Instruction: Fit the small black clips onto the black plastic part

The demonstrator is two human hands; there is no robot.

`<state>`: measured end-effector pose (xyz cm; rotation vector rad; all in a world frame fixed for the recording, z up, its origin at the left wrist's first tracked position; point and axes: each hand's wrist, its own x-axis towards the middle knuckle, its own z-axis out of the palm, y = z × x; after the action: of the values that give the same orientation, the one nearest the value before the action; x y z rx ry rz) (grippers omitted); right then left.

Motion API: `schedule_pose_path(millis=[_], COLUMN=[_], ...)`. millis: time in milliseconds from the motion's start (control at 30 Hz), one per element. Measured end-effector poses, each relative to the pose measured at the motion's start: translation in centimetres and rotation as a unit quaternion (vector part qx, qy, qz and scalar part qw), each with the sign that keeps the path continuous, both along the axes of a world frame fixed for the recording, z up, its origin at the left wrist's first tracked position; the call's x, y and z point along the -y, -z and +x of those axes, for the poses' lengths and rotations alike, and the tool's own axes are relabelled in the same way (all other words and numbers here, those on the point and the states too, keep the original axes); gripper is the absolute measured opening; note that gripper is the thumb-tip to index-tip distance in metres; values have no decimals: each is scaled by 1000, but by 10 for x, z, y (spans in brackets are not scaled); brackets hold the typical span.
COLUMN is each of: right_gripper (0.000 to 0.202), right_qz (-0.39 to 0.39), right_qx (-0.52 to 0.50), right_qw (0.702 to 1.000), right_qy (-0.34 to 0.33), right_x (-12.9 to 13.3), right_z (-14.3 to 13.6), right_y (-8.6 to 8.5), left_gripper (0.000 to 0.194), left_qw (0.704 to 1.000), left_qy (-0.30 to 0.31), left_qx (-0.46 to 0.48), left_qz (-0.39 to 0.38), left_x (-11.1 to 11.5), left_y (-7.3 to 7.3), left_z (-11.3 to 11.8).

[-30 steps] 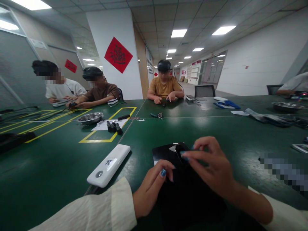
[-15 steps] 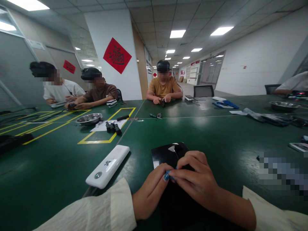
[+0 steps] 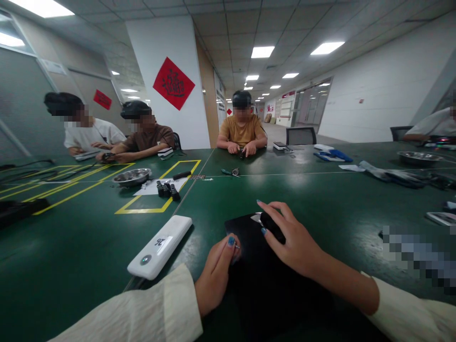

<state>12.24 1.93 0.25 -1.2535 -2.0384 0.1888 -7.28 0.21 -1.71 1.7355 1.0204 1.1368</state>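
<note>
My left hand (image 3: pixel 218 273) is closed in a pinch over the left side of a black mat (image 3: pixel 245 232); a tiny metallic-looking bit shows at its fingertips, too small to name. My right hand (image 3: pixel 294 240) has its fingers spread around a dark rounded object (image 3: pixel 272 228) at the mat's far right part. Thumb and fingers are at that object's sides, and whether they grip it is unclear. A small shiny, pale piece (image 3: pixel 256 218) lies just left of the dark object.
A white power bank (image 3: pixel 160 247) marked 26 lies left of my left hand. Farther off are a metal bowl (image 3: pixel 132 177), black parts (image 3: pixel 168 189) on white paper, and pliers (image 3: pixel 231 172). Several people sit around the green table (image 3: pixel 199 209).
My hands have parted. The right moved up and away to the dark object and its fingers spread; the left shifted slightly left, still pinched.
</note>
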Motion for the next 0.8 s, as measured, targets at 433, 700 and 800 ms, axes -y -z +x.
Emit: schedule_pose_path(millis=[433, 700, 800], right_gripper=[51, 46, 46], right_qz=[-184, -291, -323], right_qx=[-480, -595, -558], right_qw=[855, 749, 761], right_qy=[65, -26, -71], right_x=[-26, -5, -3], right_z=[45, 10, 9], right_y=[14, 54, 57], left_gripper=[37, 39, 37], left_qw=[998, 997, 996], left_qy=[-52, 17, 13], left_qx=[-38, -73, -86], left_qz=[-5, -17, -6], left_x=[-5, -12, -16], left_y=[-2, 3, 5], left_z=[-4, 1, -2])
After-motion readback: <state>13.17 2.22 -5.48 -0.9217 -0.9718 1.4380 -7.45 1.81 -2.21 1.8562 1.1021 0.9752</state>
